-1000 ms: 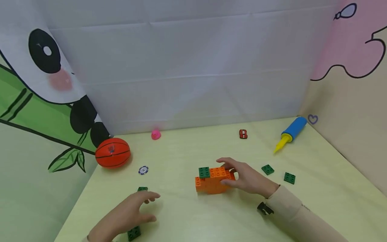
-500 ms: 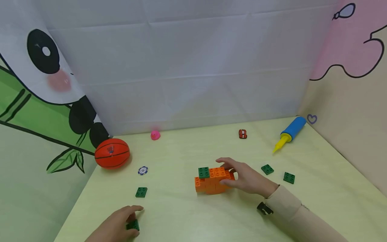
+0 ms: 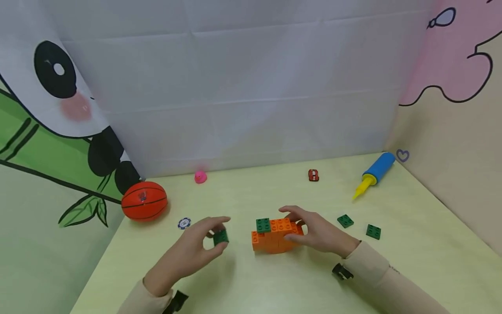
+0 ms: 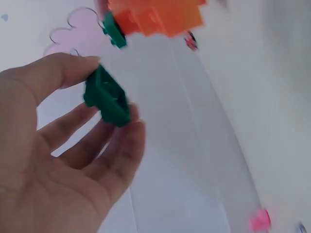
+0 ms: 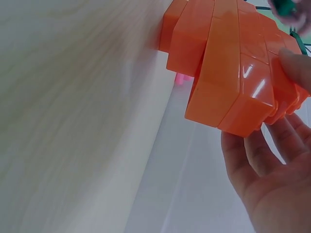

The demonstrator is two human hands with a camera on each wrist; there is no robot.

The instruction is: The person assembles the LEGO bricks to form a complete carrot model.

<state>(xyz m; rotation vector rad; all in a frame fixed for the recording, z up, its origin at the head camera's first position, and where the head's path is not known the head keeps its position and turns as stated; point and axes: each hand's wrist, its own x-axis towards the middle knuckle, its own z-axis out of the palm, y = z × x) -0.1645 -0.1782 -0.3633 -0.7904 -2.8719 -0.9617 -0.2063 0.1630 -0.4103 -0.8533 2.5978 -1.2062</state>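
My left hand (image 3: 194, 248) pinches a green toy brick (image 3: 221, 237) between thumb and fingers, held above the table to the left of the orange build. In the left wrist view the hollow underside of that brick (image 4: 109, 97) shows. My right hand (image 3: 319, 231) grips the right end of the orange brick build (image 3: 276, 240), thumb on the near side and fingers behind. One green brick (image 3: 263, 225) sits on top of the build at its left. The right wrist view shows the smooth orange bricks (image 5: 218, 73) between thumb and fingers.
Two loose green bricks (image 3: 345, 221) lie right of the right hand. A blue and yellow pump (image 3: 374, 174), a red toy car (image 3: 313, 175) and a pink duck (image 3: 200, 177) lie farther back. At the left are a basketball (image 3: 144, 201) and a poker chip (image 3: 184, 223).
The left hand reached down to a green brick at the front left, took hold of it, and moved up and right towards the orange build. The right hand stays on the build.
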